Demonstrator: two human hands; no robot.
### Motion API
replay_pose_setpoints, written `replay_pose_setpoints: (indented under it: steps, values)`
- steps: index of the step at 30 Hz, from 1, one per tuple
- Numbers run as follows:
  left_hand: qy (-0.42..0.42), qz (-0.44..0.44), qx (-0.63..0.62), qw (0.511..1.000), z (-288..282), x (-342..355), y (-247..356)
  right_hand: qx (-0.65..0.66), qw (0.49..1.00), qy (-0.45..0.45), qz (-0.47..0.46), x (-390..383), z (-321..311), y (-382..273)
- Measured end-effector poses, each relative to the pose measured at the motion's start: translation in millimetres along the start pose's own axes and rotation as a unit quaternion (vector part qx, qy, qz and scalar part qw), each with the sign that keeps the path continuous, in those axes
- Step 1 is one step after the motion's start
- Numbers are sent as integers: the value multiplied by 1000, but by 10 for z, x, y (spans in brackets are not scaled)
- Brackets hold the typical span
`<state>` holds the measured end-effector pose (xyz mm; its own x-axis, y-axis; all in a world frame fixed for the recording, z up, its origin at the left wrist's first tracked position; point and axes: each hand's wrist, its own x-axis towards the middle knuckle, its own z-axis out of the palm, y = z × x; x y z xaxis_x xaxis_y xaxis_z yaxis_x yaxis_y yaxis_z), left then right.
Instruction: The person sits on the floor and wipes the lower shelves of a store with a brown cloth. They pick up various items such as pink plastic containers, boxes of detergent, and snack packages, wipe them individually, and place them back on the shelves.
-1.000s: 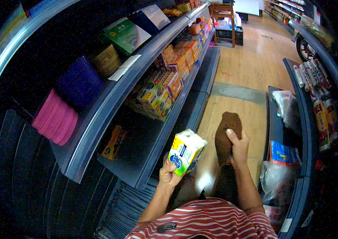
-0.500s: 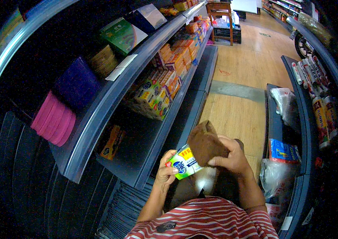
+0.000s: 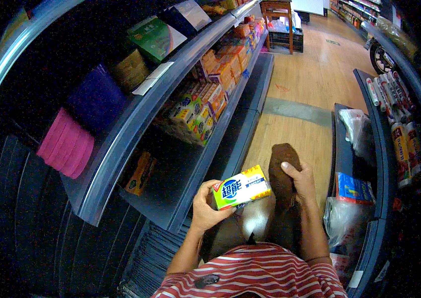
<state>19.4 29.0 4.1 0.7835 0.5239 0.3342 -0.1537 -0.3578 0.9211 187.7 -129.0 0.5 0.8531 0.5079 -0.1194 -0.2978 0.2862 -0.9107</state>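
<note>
My left hand (image 3: 208,211) is closed round a yellow, white and green boxy package with a blue emblem (image 3: 242,187), held level above my knees. My right hand (image 3: 302,179) grips a brown cloth (image 3: 282,154), thumb on top, hanging just right of the package and apart from it. Both are in the middle of the aisle, low in the head view. Similar packs (image 3: 190,114) are stacked on the lower left shelf.
Left shelving (image 3: 148,196) holds pink stacked items (image 3: 66,144), blue ones and colourful boxes. Right shelves hold rolls (image 3: 404,149) and bagged goods (image 3: 349,193). Along the wooden floor (image 3: 299,69) stand a wooden stool (image 3: 290,25), a black crate and a wheel.
The cloth, which covered part of the package half a second ago, has moved right, away from it. The package is turned more nearly level, with my left hand lower round it.
</note>
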Motion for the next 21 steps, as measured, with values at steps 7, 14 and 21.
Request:
replay_pose_setpoints:
  steps: [7,14,21]
  values:
    - [100,113,229,962,154,30,29,-95,986,-17,-139,-283,173,-284]
    - [68,139,209,966,238,-5,15,-382,831,-182,-361,-498,567,-18]
    - [81,148,242,956,138,-29,19,-438,847,0,-300,-241,408,-24]
